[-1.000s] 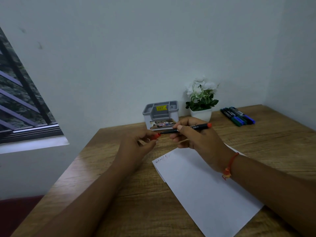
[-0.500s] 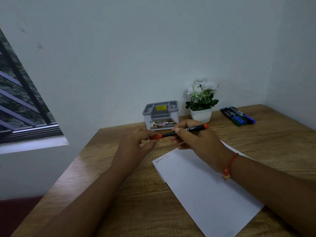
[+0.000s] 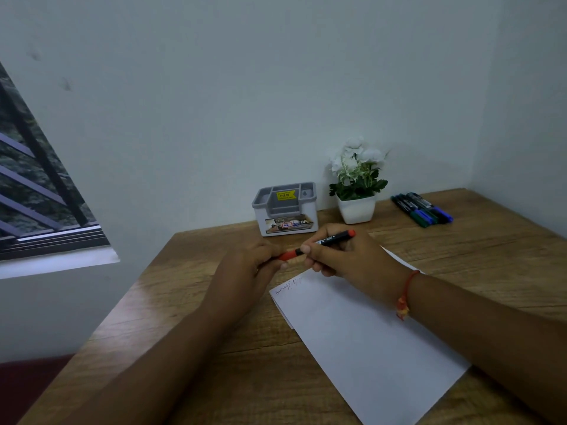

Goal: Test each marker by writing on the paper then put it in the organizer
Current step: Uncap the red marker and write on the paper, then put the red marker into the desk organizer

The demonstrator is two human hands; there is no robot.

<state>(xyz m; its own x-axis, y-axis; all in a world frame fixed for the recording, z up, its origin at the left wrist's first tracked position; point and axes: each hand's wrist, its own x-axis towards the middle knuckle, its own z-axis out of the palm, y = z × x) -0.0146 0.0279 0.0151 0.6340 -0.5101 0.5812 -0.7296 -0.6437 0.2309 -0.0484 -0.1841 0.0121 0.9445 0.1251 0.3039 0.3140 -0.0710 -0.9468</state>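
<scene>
You face a pale, bare wall [image 3: 245, 87] that meets a side wall at the right corner. A wooden table [image 3: 460, 240] is pushed against both. At the left a barred window [image 3: 30, 194] sits above a white sill.

White paper [image 3: 368, 348] lies slanted on the table under your right forearm. A second edge shows beneath its left side, and a few scribbles [image 3: 287, 286] mark its far corner.

Your left hand [image 3: 245, 265] and right hand [image 3: 346, 259] meet above the table, just past that corner and in front of the organizer. Your right hand grips the black barrel of one red marker [image 3: 333, 238], which lies nearly level. Your left hand pinches its red cap [image 3: 287, 256], which sits against the barrel.

One grey and white organizer [image 3: 285, 210] stands at the wall, and your knuckles cover part of its lower front. You can see nothing in its compartments. Just to its right stands one white pot [image 3: 356, 210] of white flowers.

Further right, well apart from your hands, what look like four loose markers [image 3: 422, 208] lie side by side. Their caps are blue, green and dark.

One red thread bracelet [image 3: 405, 292] circles your right wrist. One yellow sticker [image 3: 285, 195] sits inside the organizer.
</scene>
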